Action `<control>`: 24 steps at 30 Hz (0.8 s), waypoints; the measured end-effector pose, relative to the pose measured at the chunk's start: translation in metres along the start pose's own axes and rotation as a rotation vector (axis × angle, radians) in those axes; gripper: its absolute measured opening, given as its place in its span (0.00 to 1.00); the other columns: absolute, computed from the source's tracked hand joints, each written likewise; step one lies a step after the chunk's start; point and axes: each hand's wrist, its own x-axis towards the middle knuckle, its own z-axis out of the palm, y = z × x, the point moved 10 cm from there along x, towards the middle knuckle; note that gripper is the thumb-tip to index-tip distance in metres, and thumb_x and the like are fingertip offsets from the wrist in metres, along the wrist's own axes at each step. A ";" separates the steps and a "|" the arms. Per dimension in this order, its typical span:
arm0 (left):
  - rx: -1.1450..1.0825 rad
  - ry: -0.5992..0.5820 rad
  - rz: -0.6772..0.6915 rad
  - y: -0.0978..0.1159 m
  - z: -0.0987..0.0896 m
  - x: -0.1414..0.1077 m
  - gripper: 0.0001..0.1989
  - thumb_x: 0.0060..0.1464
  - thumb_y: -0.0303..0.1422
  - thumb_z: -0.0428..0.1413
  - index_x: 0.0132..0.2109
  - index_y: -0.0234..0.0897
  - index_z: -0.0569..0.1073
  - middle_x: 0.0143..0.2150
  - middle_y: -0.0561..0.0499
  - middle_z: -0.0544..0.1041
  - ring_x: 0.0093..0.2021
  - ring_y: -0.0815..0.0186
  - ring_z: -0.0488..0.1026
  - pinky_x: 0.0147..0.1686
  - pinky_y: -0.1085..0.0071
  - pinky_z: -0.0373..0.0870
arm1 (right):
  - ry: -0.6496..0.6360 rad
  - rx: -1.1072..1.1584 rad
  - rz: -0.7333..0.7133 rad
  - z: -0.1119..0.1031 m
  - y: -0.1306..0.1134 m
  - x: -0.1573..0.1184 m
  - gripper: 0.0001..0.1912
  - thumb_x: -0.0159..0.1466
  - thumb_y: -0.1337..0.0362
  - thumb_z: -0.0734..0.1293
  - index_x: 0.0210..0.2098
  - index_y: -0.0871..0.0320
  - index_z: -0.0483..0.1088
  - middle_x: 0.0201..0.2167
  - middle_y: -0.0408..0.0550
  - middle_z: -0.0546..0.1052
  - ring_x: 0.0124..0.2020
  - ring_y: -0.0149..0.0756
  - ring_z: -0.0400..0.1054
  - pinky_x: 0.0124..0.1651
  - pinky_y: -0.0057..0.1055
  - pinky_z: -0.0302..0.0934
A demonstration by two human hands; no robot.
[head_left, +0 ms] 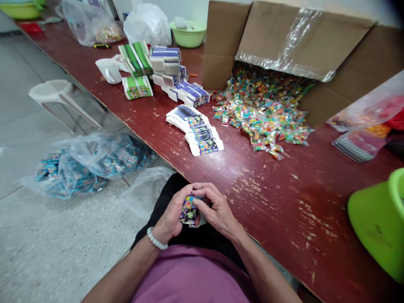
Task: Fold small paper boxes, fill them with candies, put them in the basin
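Observation:
A small colourful printed box (188,212) is held between my two hands, above my lap at the table's front edge. My left hand (173,213), with a beaded bracelet at the wrist, is wrapped round its left side. My right hand (217,210) grips it from the right, thumb on its printed face; the fingertips of both hands meet at the top. Fanned flat printed cartons (206,139) lie on the table ahead. Small wrapped candies (265,118) spill from a cardboard box (293,38) lying open at the back right.
Bundled green cartons (137,87) and purple cartons (192,93) stand on the red table (252,189) beside a white mug (109,70). A green bucket (378,223) is at the right. On the floor at left are a white stool (52,89) and bags of blue packets (104,158).

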 end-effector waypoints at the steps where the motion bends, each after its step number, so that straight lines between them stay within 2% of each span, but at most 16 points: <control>1: 0.028 0.019 0.052 0.009 -0.007 0.000 0.22 0.55 0.46 0.56 0.51 0.37 0.73 0.28 0.54 0.75 0.18 0.69 0.71 0.16 0.74 0.66 | 0.009 -0.031 0.000 -0.003 0.001 0.005 0.09 0.64 0.63 0.67 0.44 0.52 0.75 0.50 0.50 0.73 0.47 0.38 0.70 0.48 0.36 0.67; 3: 0.112 0.116 0.181 0.032 -0.033 0.001 0.24 0.56 0.48 0.54 0.53 0.37 0.71 0.28 0.53 0.75 0.20 0.68 0.72 0.19 0.73 0.68 | 0.095 -0.112 0.042 -0.024 0.010 0.021 0.11 0.63 0.60 0.67 0.45 0.52 0.74 0.46 0.50 0.74 0.39 0.35 0.69 0.42 0.34 0.66; 6: 0.301 0.416 0.403 0.072 -0.103 -0.002 0.25 0.55 0.49 0.53 0.53 0.36 0.71 0.29 0.53 0.75 0.23 0.67 0.73 0.26 0.71 0.70 | 0.317 -0.329 0.111 -0.077 0.028 0.053 0.16 0.63 0.57 0.65 0.49 0.55 0.72 0.38 0.48 0.74 0.32 0.35 0.66 0.40 0.36 0.64; 8: 0.470 0.577 0.442 0.085 -0.150 0.001 0.26 0.56 0.51 0.52 0.54 0.37 0.72 0.37 0.49 0.78 0.35 0.61 0.76 0.39 0.64 0.74 | 0.431 -0.495 0.129 -0.109 0.037 0.077 0.18 0.64 0.57 0.64 0.49 0.59 0.72 0.41 0.52 0.74 0.33 0.37 0.66 0.44 0.39 0.63; 10: 0.686 0.717 0.518 0.098 -0.185 0.001 0.26 0.57 0.50 0.50 0.55 0.38 0.72 0.49 0.44 0.77 0.52 0.55 0.73 0.56 0.57 0.66 | 0.463 -0.641 0.183 -0.126 0.049 0.100 0.21 0.64 0.56 0.64 0.51 0.62 0.71 0.46 0.57 0.72 0.39 0.42 0.67 0.47 0.41 0.62; 11: 0.758 0.767 0.527 0.101 -0.199 0.002 0.26 0.58 0.49 0.50 0.55 0.38 0.72 0.55 0.43 0.75 0.57 0.53 0.69 0.60 0.55 0.61 | 0.454 -0.704 0.227 -0.130 0.056 0.109 0.22 0.64 0.55 0.64 0.52 0.62 0.70 0.48 0.59 0.72 0.42 0.44 0.67 0.47 0.42 0.61; 13: 0.827 0.830 0.538 0.102 -0.214 0.003 0.24 0.60 0.48 0.49 0.56 0.38 0.72 0.59 0.43 0.73 0.61 0.52 0.65 0.63 0.54 0.56 | 0.418 -0.800 0.311 -0.130 0.068 0.122 0.24 0.62 0.52 0.66 0.52 0.60 0.70 0.50 0.60 0.70 0.48 0.49 0.66 0.48 0.43 0.60; 15: 0.834 0.823 0.534 0.100 -0.211 0.003 0.24 0.59 0.46 0.50 0.55 0.38 0.72 0.57 0.43 0.74 0.59 0.52 0.67 0.61 0.55 0.59 | 0.420 -0.828 0.368 -0.128 0.076 0.127 0.23 0.60 0.49 0.68 0.48 0.58 0.72 0.49 0.57 0.70 0.49 0.50 0.66 0.47 0.43 0.60; 17: 0.853 0.761 0.559 0.100 -0.190 0.004 0.24 0.57 0.45 0.52 0.56 0.37 0.71 0.55 0.43 0.75 0.55 0.54 0.71 0.58 0.57 0.64 | 0.488 -0.771 0.384 -0.130 0.078 0.125 0.21 0.57 0.49 0.70 0.43 0.57 0.73 0.47 0.55 0.71 0.48 0.48 0.66 0.47 0.41 0.60; 19: 0.902 0.678 0.632 0.105 -0.155 0.000 0.24 0.57 0.43 0.53 0.57 0.37 0.70 0.55 0.42 0.74 0.52 0.56 0.72 0.56 0.59 0.66 | 0.563 -0.570 0.374 -0.135 0.079 0.120 0.19 0.54 0.51 0.72 0.38 0.58 0.72 0.44 0.53 0.72 0.45 0.46 0.67 0.45 0.39 0.60; 21: 0.977 0.618 0.733 0.113 -0.116 -0.008 0.23 0.58 0.42 0.53 0.57 0.37 0.70 0.56 0.42 0.73 0.52 0.56 0.72 0.57 0.59 0.65 | 0.564 -0.330 0.353 -0.138 0.077 0.113 0.17 0.54 0.51 0.71 0.33 0.59 0.70 0.37 0.50 0.73 0.40 0.42 0.67 0.42 0.36 0.61; 24: 1.074 0.556 0.883 0.129 -0.062 -0.025 0.23 0.58 0.41 0.55 0.58 0.38 0.70 0.58 0.43 0.72 0.58 0.55 0.69 0.60 0.57 0.61 | 0.386 -0.050 0.283 -0.125 0.057 0.100 0.17 0.54 0.50 0.71 0.30 0.58 0.69 0.29 0.44 0.74 0.32 0.35 0.67 0.37 0.31 0.61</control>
